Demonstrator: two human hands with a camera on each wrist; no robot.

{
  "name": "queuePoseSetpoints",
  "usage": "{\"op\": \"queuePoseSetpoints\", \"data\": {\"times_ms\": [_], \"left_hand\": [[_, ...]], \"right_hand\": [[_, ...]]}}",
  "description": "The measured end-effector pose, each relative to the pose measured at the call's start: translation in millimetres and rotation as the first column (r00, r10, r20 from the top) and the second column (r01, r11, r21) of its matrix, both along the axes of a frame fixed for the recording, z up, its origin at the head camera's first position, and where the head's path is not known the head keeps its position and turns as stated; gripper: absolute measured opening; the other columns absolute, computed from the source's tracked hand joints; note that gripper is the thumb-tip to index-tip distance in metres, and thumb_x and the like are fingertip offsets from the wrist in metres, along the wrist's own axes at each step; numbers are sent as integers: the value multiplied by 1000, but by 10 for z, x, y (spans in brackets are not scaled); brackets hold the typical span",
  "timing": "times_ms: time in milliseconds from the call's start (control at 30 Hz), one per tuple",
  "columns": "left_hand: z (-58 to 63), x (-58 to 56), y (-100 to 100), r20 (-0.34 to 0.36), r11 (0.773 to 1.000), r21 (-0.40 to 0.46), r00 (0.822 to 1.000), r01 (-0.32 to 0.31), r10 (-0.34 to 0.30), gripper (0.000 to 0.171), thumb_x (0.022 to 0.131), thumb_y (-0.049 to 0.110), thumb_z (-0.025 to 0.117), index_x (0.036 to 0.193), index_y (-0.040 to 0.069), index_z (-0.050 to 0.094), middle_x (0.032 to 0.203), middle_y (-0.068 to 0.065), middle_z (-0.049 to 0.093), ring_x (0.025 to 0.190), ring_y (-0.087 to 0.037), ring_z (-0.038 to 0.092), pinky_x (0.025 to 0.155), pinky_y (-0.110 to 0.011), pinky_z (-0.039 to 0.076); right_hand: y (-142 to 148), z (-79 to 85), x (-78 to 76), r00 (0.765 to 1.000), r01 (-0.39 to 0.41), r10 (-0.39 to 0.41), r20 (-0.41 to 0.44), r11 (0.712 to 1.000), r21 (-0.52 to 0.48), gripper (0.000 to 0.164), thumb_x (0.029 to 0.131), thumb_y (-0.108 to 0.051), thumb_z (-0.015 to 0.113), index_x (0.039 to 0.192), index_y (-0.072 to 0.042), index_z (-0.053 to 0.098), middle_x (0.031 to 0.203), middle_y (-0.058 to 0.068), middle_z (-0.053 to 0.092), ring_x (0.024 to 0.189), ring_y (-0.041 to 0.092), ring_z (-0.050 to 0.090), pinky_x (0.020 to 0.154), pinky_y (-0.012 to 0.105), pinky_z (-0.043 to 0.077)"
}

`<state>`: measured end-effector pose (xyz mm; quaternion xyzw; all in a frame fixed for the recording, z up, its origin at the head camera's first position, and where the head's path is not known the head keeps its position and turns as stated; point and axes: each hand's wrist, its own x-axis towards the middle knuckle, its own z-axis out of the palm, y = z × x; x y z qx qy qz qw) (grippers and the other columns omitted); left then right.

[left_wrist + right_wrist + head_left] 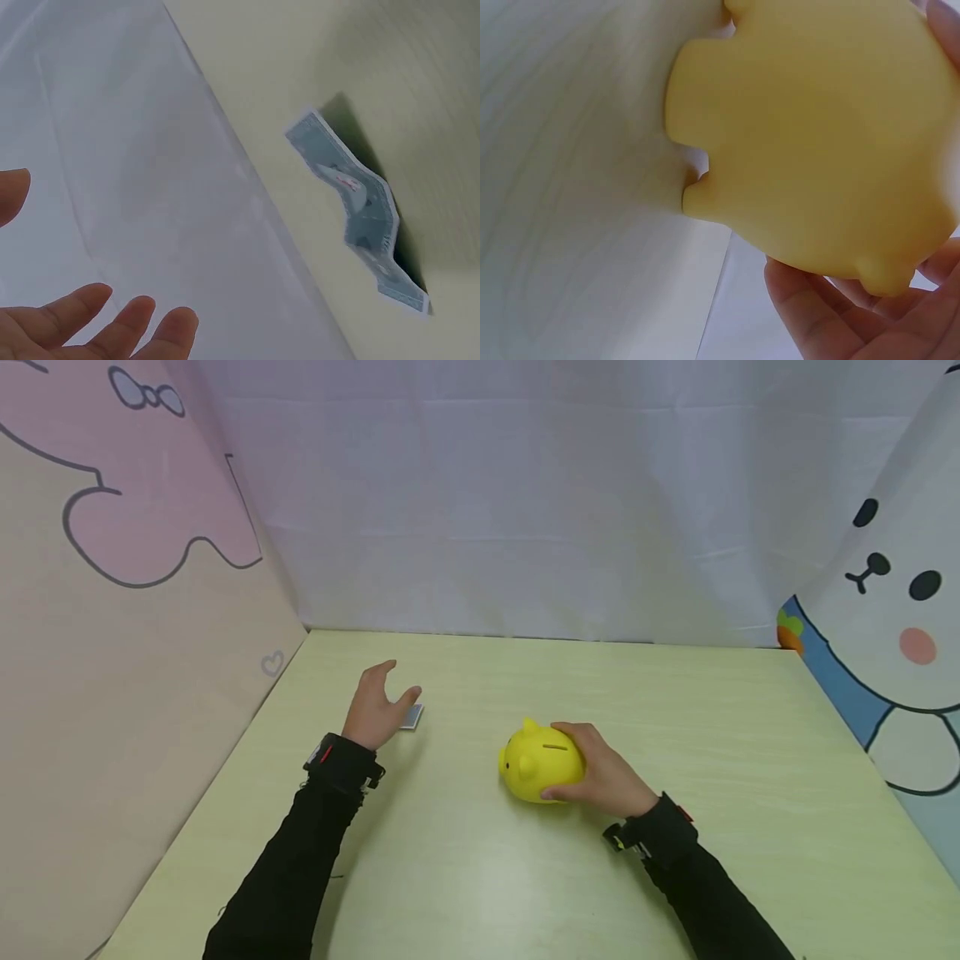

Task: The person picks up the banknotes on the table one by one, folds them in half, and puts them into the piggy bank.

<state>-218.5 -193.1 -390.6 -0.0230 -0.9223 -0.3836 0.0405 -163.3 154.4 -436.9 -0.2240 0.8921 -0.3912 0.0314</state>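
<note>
A yellow piggy bank (pixel 534 770) with a coin slot on top stands on the table, its snout towards the left. My right hand (pixel 606 778) grips it from the rear, thumb on the near side and fingers on the far side; the right wrist view shows its rounded body and stubby feet close up. At the left, my left hand (pixel 375 708) hovers with thumb and fingers spread, holding nothing. Beside and beyond it lies a creased, folded banknote (pixel 367 217), blue-grey with white edges. In the head view that hand hides most of the note.
A pale wood-grain table (pixel 480 877) spreads under both hands. White cloth (pixel 480 510) hangs along its back edge. Printed panels with cartoon figures stand at the left (pixel 150 485) and right (pixel 885 635) sides.
</note>
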Motion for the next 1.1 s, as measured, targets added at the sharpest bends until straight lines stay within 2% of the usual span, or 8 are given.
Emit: {"op": "queuePoseSetpoints", "data": {"times_ms": [200,367,500,767,967,1100], "left_hand": [[-50,-68,-221,69,999,-24,997,-42,43,70,100,32,54,152,-5,24,157,-28,23,147,-42,22,119,-54,25],[-163,-148,-358,128,997,-45,990,-56,61,72,99,32,53,151,-8,23,155,-32,24,145,-46,23,118,-55,26],[-281,-189,-417,188,995,-81,979,-62,76,74,99,33,52,150,-11,22,153,-34,25,142,-49,26,116,-57,28],[-424,-232,-486,274,992,-116,959,-43,74,74,101,33,49,150,-12,18,152,-38,23,140,-52,25,115,-58,29],[-533,-298,-522,293,985,-172,953,-32,82,72,100,33,49,148,-14,22,148,-39,30,136,-53,32,113,-58,33],[-597,-336,-515,270,974,-223,958,-35,96,71,99,32,52,147,-13,27,145,-39,36,132,-54,38,110,-58,36]], "right_hand": [[7,-12,-5,1000,-2,2,-8,1000,6,93,70,-37,89,144,-10,39,135,14,46,111,28,54,94,46,49],[9,-8,-4,1000,2,-2,-8,1000,11,93,70,-38,88,144,-10,39,136,14,46,112,28,54,96,47,49],[9,-11,-4,1000,4,-4,-1,1000,8,93,70,-38,88,144,-10,39,136,14,46,112,29,54,95,47,49],[7,-5,3,1000,5,-5,2,1000,-2,93,70,-38,89,144,-9,39,136,15,46,112,29,55,95,47,49],[1,7,13,1000,5,-5,2,1000,-1,93,70,-37,89,144,-9,39,136,15,46,111,29,55,95,47,49],[1,10,16,1000,6,-6,4,1000,-4,94,69,-38,89,144,-9,40,136,15,46,111,28,55,95,47,49]]}}
